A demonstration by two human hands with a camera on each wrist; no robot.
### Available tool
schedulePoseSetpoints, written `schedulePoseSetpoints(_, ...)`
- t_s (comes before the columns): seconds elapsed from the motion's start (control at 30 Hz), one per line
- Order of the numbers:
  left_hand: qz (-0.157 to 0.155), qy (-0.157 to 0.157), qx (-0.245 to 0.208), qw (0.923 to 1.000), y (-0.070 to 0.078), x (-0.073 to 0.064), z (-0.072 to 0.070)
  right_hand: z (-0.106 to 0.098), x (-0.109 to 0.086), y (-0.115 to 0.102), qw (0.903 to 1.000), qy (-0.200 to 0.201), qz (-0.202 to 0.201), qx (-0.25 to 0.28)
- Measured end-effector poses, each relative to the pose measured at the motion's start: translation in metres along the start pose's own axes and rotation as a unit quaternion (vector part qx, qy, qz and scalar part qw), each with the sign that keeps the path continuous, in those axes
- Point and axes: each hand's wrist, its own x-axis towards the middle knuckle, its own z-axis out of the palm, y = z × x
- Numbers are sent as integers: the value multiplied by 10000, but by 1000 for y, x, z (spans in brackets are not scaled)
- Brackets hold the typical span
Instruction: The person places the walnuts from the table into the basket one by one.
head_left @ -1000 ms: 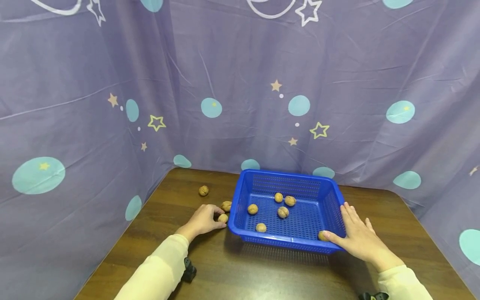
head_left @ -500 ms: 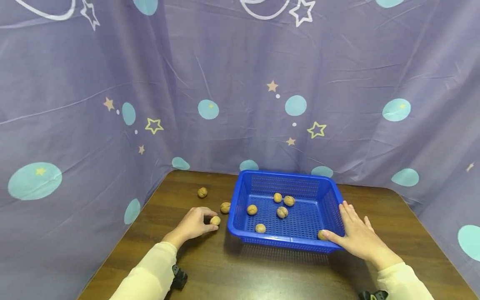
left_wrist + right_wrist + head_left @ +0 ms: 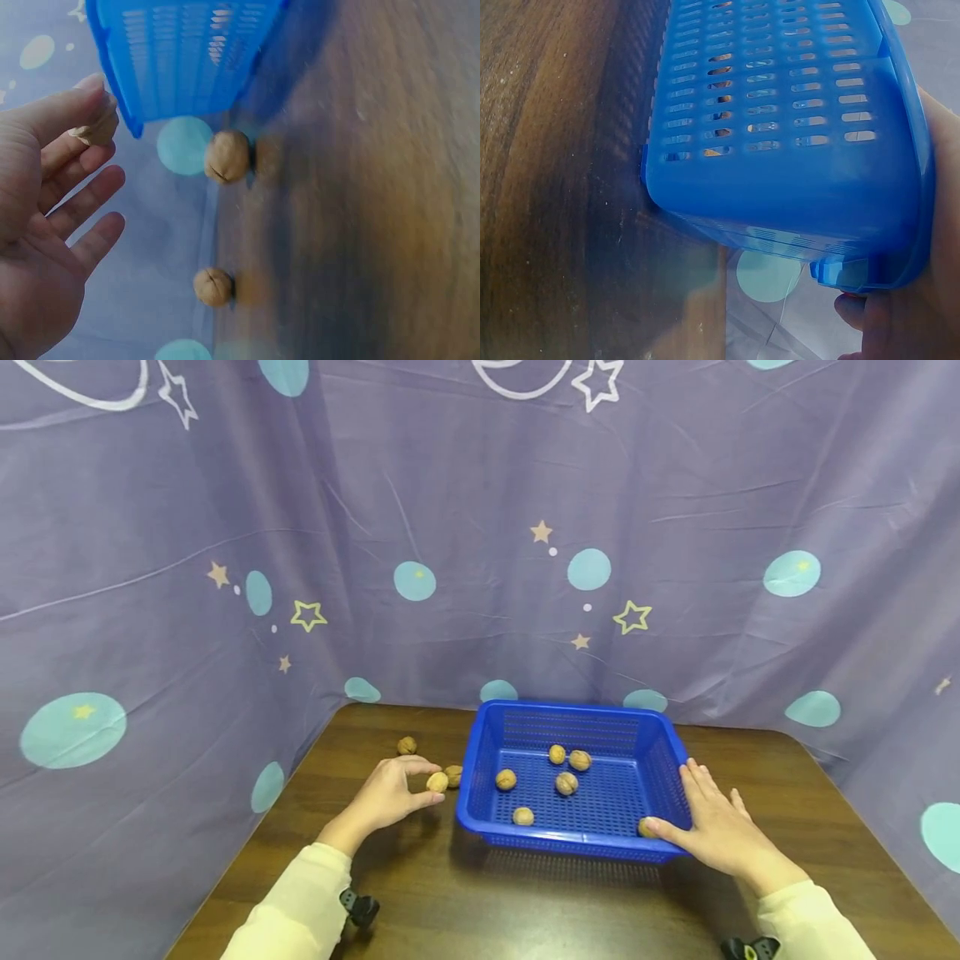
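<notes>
Between thumb and fingertips, my left hand (image 3: 390,792) pinches a walnut (image 3: 437,782), held above the table to the left of the blue plastic basket (image 3: 585,841). In the left wrist view the same walnut (image 3: 99,127) shows near the basket's wall (image 3: 187,60). My right hand (image 3: 723,831) rests on the basket's near right corner, fingers straight along the right rim, thumb over the front rim. Inside the basket lie several walnuts (image 3: 566,783), one of them partly hidden by the right thumb. Another walnut (image 3: 453,776) sits on the table close to the basket's left side.
Farther back on the brown wooden table (image 3: 555,902) lies one more walnut (image 3: 407,746). A purple curtain (image 3: 480,527) with stars and ovals hangs behind the table and along its left side.
My left hand has taken the walnut from beside the basket, drawn it left, then lifted it off the table. The right hand stays on the basket corner.
</notes>
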Motion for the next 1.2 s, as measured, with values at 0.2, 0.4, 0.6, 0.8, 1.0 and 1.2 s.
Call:
schedulePoseSetpoints(0.2, 422, 36, -205, 9989, 19, 8, -1, 0, -1, -1, 10000, 24, -11, 9)
schedulePoseSetpoints(0.4, 516, -288, -481, 9971, 37, 21, 6, -1, -2, -2, 10000, 19, -8, -5)
schedulePoseSetpoints(0.6, 577, -671, -601, 9943, 57, 32, 14, -1, -2, -2, 10000, -59, 0, 19)
schedulePoseSetpoints(0.8, 795, -821, -421, 9926, 70, 44, 23, 1, -2, -1, 10000, -32, -34, 25)
schedulePoseSetpoints(1.0, 770, -946, -161, 9924, 77, 54, 32, 1, -1, 0, 10000, -30, -31, -13)
schedulePoseSetpoints(1.2, 727, -1027, -73, 9920, 82, 63, 42, 0, -1, -1, 10000, -35, -33, -16)
